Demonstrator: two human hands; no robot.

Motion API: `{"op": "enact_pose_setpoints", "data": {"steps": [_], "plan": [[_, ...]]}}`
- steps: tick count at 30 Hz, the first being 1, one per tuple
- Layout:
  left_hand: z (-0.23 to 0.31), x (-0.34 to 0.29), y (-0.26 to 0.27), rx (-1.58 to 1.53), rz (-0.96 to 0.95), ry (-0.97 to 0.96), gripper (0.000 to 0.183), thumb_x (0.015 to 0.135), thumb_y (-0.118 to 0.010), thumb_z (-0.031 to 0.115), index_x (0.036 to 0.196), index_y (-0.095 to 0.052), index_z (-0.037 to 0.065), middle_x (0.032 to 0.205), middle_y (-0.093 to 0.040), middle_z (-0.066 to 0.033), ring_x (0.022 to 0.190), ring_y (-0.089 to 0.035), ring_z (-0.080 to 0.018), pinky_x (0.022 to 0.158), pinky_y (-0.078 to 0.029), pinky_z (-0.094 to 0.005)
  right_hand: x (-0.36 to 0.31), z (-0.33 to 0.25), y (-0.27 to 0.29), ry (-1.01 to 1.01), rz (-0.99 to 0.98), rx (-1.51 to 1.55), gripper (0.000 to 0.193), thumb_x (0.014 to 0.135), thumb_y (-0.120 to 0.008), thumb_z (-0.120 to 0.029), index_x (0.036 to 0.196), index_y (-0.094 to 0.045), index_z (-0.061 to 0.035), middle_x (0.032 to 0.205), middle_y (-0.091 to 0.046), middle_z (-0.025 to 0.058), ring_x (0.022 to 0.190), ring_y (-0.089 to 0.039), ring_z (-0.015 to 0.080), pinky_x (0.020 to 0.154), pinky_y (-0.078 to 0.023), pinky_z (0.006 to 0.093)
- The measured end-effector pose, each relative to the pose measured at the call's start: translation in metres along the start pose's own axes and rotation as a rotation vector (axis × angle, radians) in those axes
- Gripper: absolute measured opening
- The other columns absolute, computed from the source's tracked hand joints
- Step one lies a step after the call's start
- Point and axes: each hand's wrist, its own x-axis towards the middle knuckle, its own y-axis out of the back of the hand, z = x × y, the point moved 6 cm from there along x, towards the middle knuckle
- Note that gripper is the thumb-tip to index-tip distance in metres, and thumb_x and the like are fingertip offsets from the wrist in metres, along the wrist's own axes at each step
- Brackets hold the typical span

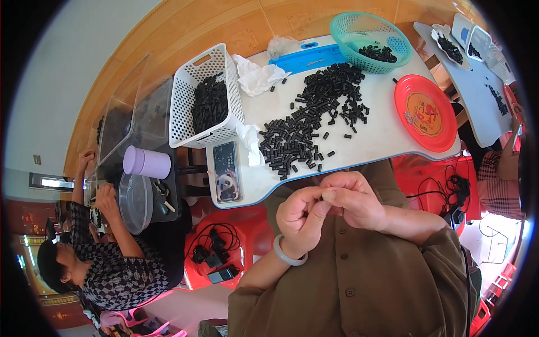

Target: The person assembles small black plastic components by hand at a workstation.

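Holds left hand (302, 218) and right hand (359, 197) together in front of the brown shirt (365, 269), just off the near edge of the counter (376, 132), probably to steady one against the other and bring the fingertips into close view. Bends each grip into a pinch, thumb toward forefinger, tips meeting. Cannot tell whether to count a black piece as grasped there, with the fingers hiding most of the space between. Wears a pale bangle (291, 257) on the left wrist, apart from the meeting fingertips.

Has the black pieces (292, 140) loose on the counter in a long heap, stretching from beside the teal basket (359, 35) to the near edge, most likely for picking up singly at short reach. Has more of them inside the teal basket and inside the white basket (181, 101) at the left, seemingly to contain such small parts behind raised walls. Sets the red plate (404, 95) to the right, apart from the heap, perhaps to leave the middle for the pieces. Rests the phone (226, 168) flat at the left front corner, likely out of the hands' way, with a crumpled tissue (251, 145) just beside.
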Motion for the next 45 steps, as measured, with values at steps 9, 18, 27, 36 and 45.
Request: {"op": "enact_pose_setpoints", "data": {"steps": [9,18,27,36,45], "plan": [[0.006,0.078,0.074,0.344,0.342,-0.166,0.018,0.09,-0.062,0.013,0.101,-0.062,-0.002,0.068,-0.053,0.0037,0.055,-0.042,-0.0021,0.048,-0.033,-0.0181,-0.006,-0.009,0.06,0.003,0.2,-0.359,0.015,0.09,-0.061,-0.013,0.083,-0.061,-0.0001,0.067,-0.053,-0.0026,0.06,-0.044,0.005,0.055,-0.036,0.0232],[-0.002,0.179,0.162,1.393,0.208,-0.22,0.034,0.085,-0.063,0.019,0.111,-0.062,-0.003,0.084,-0.064,-0.0154,0.078,-0.062,-0.0291,0.069,-0.048,-0.0384,-0.023,-0.036,0.117,0.368,0.398,-0.918,0.014,0.084,-0.063,-0.008,0.075,-0.06,0.0009,0.064,-0.059,0.0081,0.059,-0.06,0.0166,0.053,-0.046,0.0302],[-0.048,0.083,-0.01,0.937,-0.138,-0.27,0.008,0.079,-0.068,0.007,0.084,-0.065,0.002,0.083,-0.064,-0.0115,0.076,-0.062,-0.0286,0.068,-0.049,-0.0359,-0.088,-0.152,0.236,0.409,1.114,-1.742,0.014,0.077,-0.066,-0.01,0.087,-0.064,-0.0011,0.086,-0.063,0.0163,0.081,-0.062,0.0331,0.073,-0.049,0.0406],[-0.106,0.067,-0.076,1.181,-0.347,-0.338,0.026,0.077,-0.069,0.012,0.101,-0.063,0.004,0.1,-0.058,-0.0112,0.087,-0.059,-0.0315,0.072,-0.051,-0.0381,-0.076,-0.15,0.28,0.093,0.92,-1.708,0.016,0.074,-0.067,-0.009,0.087,-0.065,-0.0019,0.093,-0.062,0.0164,0.086,-0.062,0.0345,0.076,-0.049,0.0434],[-0.12,0.073,-0.075,1.204,-0.386,-0.357,0.015,0.076,-0.067,0.006,0.09,-0.064,0.005,0.093,-0.057,-0.0091,0.084,-0.058,-0.029,0.069,-0.05,-0.038,-0.074,-0.148,0.269,0.136,0.762,-1.669,0.014,0.073,-0.063,-0.005,0.086,-0.064,-0.0011,0.087,-0.064,0.0188,0.086,-0.062,0.0357,0.076,-0.049,0.0431]]}}
